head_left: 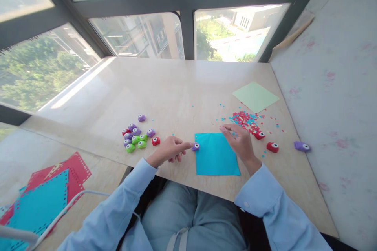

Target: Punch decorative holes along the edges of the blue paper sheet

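A square of blue paper lies at the near edge of the beige table. A small purple punch with a white eye sits on the sheet's left edge. My left hand reaches toward it, and the index fingertip presses on the punch. On the paper's top right corner rests my right hand, fingers curled and lying on the sheet, holding it flat. Both sleeves are light blue.
Several purple, green and red punches cluster at the left. Red and blue paper confetti, two red punches and a purple punch lie at the right. A pale green sheet sits farther back. Punched red and blue sheets rest lower left.
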Motion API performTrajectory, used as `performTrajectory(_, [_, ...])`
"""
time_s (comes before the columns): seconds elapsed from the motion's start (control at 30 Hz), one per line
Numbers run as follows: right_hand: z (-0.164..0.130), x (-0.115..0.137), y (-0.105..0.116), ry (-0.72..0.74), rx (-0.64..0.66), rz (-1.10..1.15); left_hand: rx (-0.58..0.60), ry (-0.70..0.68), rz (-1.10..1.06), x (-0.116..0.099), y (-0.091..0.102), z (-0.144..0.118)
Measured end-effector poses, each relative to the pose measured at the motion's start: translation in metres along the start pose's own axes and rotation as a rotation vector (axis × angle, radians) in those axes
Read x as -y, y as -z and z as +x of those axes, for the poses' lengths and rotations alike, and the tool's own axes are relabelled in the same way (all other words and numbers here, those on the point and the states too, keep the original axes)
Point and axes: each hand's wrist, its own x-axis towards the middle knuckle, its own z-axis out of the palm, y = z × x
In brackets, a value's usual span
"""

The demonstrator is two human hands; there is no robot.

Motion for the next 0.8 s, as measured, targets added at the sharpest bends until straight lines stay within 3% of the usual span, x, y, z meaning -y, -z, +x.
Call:
performTrajectory(0.13, [-0.001, -0.001, -0.007, -0.020, 0.046, 0.027, -0.055, 0.019, 0.126, -0.010, -0.001, -0.006])
performTrajectory(0.37, [-0.002, 0.002, -0.011, -0.011, 0.067, 0.047, 0.073, 0.073, 0.026, -0.010, -0.004, 0.010])
performTrajectory(0.6, [-0.002, 0.002, -0.010, -0.012, 0.086, 0.056, 0.121, 0.131, -0.015, -0.008, -0.002, 0.017])
performTrajectory(0.8, [-0.002, 0.002, -0.011, -0.029, 0.097, 0.058, 0.164, 0.265, -0.025, -0.016, -0.001, 0.022])
